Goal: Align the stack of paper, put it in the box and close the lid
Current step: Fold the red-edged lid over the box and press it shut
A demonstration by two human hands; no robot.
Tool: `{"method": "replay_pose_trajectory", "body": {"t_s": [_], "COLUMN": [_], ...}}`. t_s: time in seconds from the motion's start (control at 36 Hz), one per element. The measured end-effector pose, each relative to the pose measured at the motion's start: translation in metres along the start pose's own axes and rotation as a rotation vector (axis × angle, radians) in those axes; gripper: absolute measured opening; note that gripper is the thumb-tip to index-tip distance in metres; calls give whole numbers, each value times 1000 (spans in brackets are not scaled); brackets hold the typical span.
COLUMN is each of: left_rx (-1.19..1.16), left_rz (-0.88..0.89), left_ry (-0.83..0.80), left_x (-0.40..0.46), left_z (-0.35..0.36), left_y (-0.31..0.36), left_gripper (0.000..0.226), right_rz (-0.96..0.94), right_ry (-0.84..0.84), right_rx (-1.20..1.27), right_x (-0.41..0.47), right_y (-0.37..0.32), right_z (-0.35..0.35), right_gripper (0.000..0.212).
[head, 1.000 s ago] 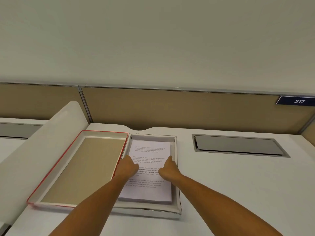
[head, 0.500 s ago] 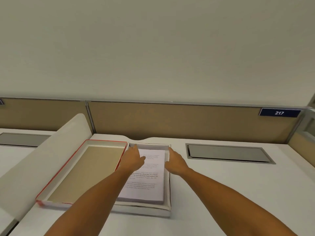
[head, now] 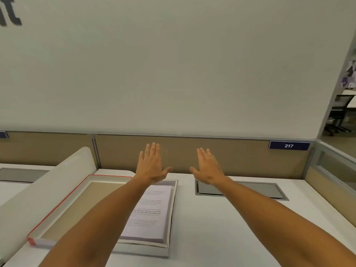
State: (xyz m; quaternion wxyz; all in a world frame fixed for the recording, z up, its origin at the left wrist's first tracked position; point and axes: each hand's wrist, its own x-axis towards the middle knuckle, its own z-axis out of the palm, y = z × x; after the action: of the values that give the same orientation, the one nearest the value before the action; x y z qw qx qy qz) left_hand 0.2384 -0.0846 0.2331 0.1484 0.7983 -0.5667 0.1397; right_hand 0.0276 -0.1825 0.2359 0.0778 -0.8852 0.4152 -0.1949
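A stack of printed paper [head: 150, 212] lies flat inside the shallow white box [head: 172, 209] on the white desk. The box's lid [head: 81, 205], red-edged with a tan inside, lies upturned right beside it on the left. My left hand [head: 151, 164] is raised above the far end of the box, flat, fingers extended, holding nothing. My right hand [head: 208, 167] hovers to the right of the box, also flat and empty. My left forearm hides part of the paper and lid.
A tan partition panel [head: 240, 157] with a blue "217" plate [head: 289, 145] runs behind the desk. A grey recessed hatch [head: 250, 191] is set in the desk at right. A white curved divider [head: 44, 185] stands left of the lid. An office chair [head: 339, 114] is far right.
Both hands have lifted off the paper stack and moved forward and up, spreading apart with fingers extended. The camera has tilted upward.
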Motion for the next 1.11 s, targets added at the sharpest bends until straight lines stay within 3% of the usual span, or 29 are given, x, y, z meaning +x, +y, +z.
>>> {"method": "replay_pose_trajectory", "body": {"t_s": [0.19,0.67,1.11], "left_rx": [124,100,96], "left_rz": [160,215,272], "left_ry": [139,326,503], "left_x": [14,52,103], "left_z": [-45,-107,-170], "left_y": [54,129,150], "left_gripper": [107,117,126], "right_rz": [-58,-132,-156], "right_ry": [112,320,496], "right_rx": [-65,-215,-308], "right_x": [-7,3,29], "right_y": [32,59,64], "right_z": [-68,-162,-236], "right_gripper": [87,109,127]}}
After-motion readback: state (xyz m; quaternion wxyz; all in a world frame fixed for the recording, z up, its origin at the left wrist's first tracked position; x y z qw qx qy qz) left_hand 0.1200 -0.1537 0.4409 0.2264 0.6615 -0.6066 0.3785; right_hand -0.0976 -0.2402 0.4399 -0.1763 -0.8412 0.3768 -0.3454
